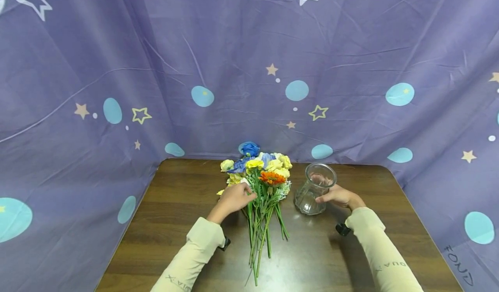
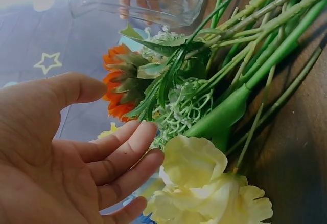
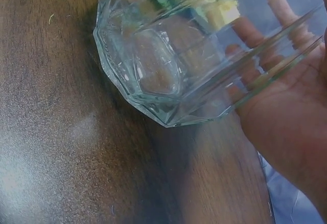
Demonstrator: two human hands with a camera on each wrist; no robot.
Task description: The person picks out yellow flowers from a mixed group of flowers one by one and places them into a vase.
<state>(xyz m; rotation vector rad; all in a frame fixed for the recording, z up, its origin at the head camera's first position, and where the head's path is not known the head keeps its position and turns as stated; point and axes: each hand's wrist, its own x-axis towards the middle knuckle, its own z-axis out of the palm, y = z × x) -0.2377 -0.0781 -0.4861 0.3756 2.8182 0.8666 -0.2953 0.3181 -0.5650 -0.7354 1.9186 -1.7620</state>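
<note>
My right hand [image 1: 338,196] grips a clear glass vase [image 1: 309,196] from its right side, the fingers behind and the thumb in front. In the right wrist view, fingers show through the faceted glass [image 3: 158,75]; whether the base touches the table I cannot tell. Left of the vase lies a bunch of artificial flowers [image 1: 269,170] in yellow, blue and orange, green stems pointing to the near edge. Over the bunch's left side hovers my left hand [image 1: 235,198]. Its fingers, in the left wrist view, are loosely bent beside a yellow flower [image 2: 194,178] and an orange flower [image 2: 120,81], pinching nothing.
A brown wooden table [image 1: 175,240] bears the flowers. Purple patterned cloth [image 1: 241,66] hangs behind it and along both sides, close to the table's far edge.
</note>
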